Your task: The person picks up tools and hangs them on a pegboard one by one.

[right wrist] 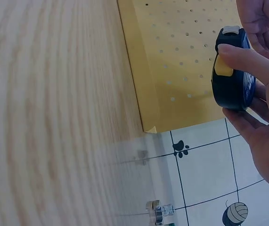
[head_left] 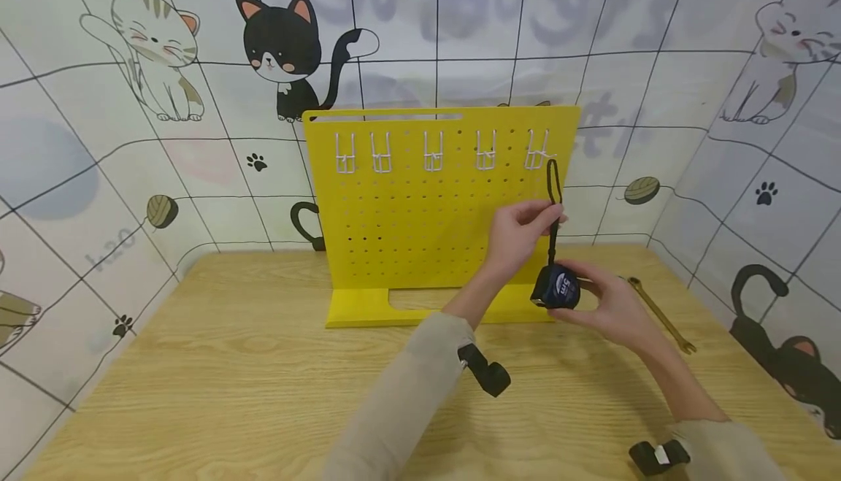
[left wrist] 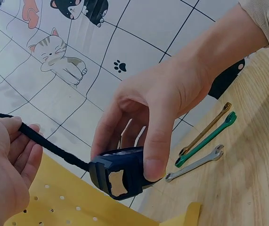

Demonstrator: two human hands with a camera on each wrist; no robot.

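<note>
Two hands share one tape measure (head_left: 555, 287) in front of the yellow pegboard (head_left: 420, 204). The left hand (head_left: 519, 236) pinches its black strap (head_left: 554, 196), whose loop seems to reach the rightmost white hook (head_left: 537, 151) above the pinch, though the contact is too small to confirm. Just below that pinch, the right hand (head_left: 607, 302) grips the dark blue case between thumb and fingers, above the wooden table (head_left: 230, 379). Right of this grip, wrenches (left wrist: 202, 141) lie on the table.
</note>
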